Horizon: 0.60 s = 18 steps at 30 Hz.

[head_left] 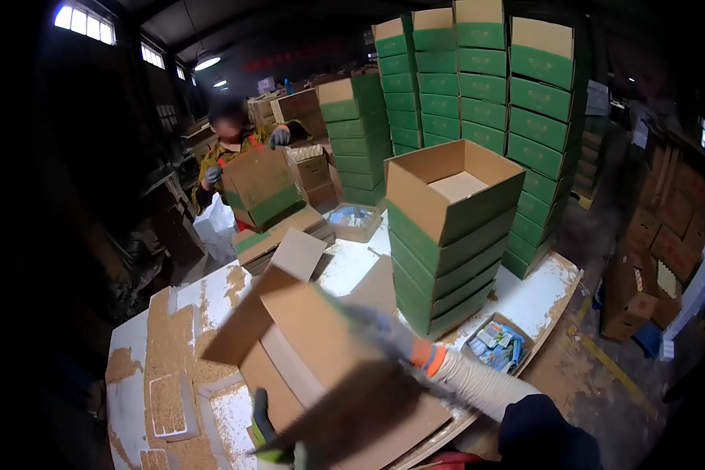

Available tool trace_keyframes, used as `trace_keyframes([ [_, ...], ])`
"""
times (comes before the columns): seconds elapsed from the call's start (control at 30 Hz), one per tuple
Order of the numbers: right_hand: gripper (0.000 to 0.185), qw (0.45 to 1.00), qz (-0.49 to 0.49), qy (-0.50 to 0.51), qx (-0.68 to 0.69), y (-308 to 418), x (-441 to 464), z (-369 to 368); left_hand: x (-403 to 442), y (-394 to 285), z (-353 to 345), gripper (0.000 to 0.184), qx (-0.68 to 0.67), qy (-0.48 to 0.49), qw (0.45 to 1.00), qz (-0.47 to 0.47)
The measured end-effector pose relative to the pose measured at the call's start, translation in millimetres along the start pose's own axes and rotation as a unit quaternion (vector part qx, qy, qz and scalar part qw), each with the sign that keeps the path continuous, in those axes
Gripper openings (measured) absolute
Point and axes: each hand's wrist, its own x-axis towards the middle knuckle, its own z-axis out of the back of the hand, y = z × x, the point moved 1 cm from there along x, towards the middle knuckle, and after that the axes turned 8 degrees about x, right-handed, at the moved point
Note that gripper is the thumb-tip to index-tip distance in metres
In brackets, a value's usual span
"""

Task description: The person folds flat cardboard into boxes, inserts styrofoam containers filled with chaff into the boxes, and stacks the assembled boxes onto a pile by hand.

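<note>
A brown cardboard box (313, 325) is tilted over the near side of the table, its flaps spread. My left hand (263, 427), in a dark and yellow-green glove, grips the box's near lower edge, partly hidden by a panel. My right hand (382, 333), in a grey glove with an orange cuff, is at the box's upper right side. Motion smears its fingers, so I cannot tell whether they grip the cardboard. Just beyond my right hand stands a stack of green-and-brown boxes (454, 258), the top one with its mouth upward.
A white table (525, 294) carries sawdust-like crumbs and white foam trays (172, 403). An open carton of blue packets (497, 345) sits near my right forearm. Across the table, a co-worker (239, 149) handles another box (262, 184). Tall green box stacks (540, 102) rise behind.
</note>
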Motion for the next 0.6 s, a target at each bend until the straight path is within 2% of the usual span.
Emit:
trace_keyframes([
  [0.03, 0.062, 0.998, 0.060, -0.013, -0.015, 49.9, 10.3, 25.7, 20.7, -16.5, -32.6, 0.071, 0.006, 0.019, 0.999, -0.034],
  [0.13, 0.048, 0.952, 0.023, -0.231, -0.198, 79.6, 7.4, 170.6, 111.3, -40.5, -120.7, 0.062, -0.088, 0.128, 0.982, -0.107],
  [0.17, 0.045, 0.903, 0.266, -0.290, -0.173, 105.2, 13.9, 234.2, 141.3, -43.9, -150.5, 0.059, -0.123, 0.167, 0.971, -0.117],
  [0.2, 0.045, 0.786, 0.340, -0.349, -0.381, 119.0, 9.1, 285.4, 171.5, -44.0, -181.0, 0.056, -0.158, 0.211, 0.958, -0.109],
  [0.23, 0.046, 0.596, 0.379, -0.448, -0.548, 132.5, 3.7, 335.5, 203.3, -40.1, -208.1, 0.053, -0.185, 0.246, 0.946, -0.100],
  [0.27, 0.046, 0.810, 0.337, -0.386, -0.285, 85.5, 23.3, 393.2, 198.6, -50.9, -255.7, 0.054, -0.239, 0.288, 0.927, 0.035],
  [0.3, 0.046, 0.883, 0.281, -0.373, 0.040, 37.9, 41.8, 449.7, 216.7, -43.3, -279.2, 0.058, -0.185, 0.300, 0.935, 0.049],
  [0.33, 0.046, 0.899, 0.223, -0.377, 0.013, 26.3, 42.8, 444.1, 234.8, -35.8, -302.8, 0.061, -0.131, 0.313, 0.939, 0.063],
  [0.37, 0.047, 0.912, 0.164, -0.376, -0.016, 16.3, 43.5, 436.3, 224.9, -35.3, -325.1, 0.064, 0.060, 0.290, 0.951, -0.083],
  [0.4, 0.046, 0.818, 0.213, -0.418, -0.332, 2.8, 47.1, 457.6, 214.6, -34.4, -347.1, 0.067, 0.253, 0.217, 0.919, -0.211],
  [0.43, 0.045, 0.637, 0.238, -0.412, -0.606, -19.7, 51.8, 474.3, 218.1, -29.9, -348.9, 0.068, 0.349, 0.223, 0.877, -0.243],
  [0.47, 0.045, 0.649, 0.233, -0.402, -0.602, -16.5, 48.7, 462.7, 221.5, -25.7, -350.9, 0.068, 0.439, 0.224, 0.824, -0.279],
  [0.5, 0.043, 0.720, 0.236, -0.462, -0.461, 9.6, 40.0, 437.8, 223.4, -24.6, -359.4, 0.064, 0.417, 0.204, 0.860, -0.212],
  [0.57, 0.040, 0.782, 0.217, -0.501, -0.301, 5.2, 49.9, 427.5, 226.2, -24.6, -381.6, 0.057, 0.361, 0.155, 0.916, -0.074],
  [0.6, 0.041, 0.817, 0.306, -0.480, -0.092, -12.9, 56.2, 437.7, 229.1, -25.4, -388.3, 0.054, 0.329, 0.124, 0.936, -0.005],
])
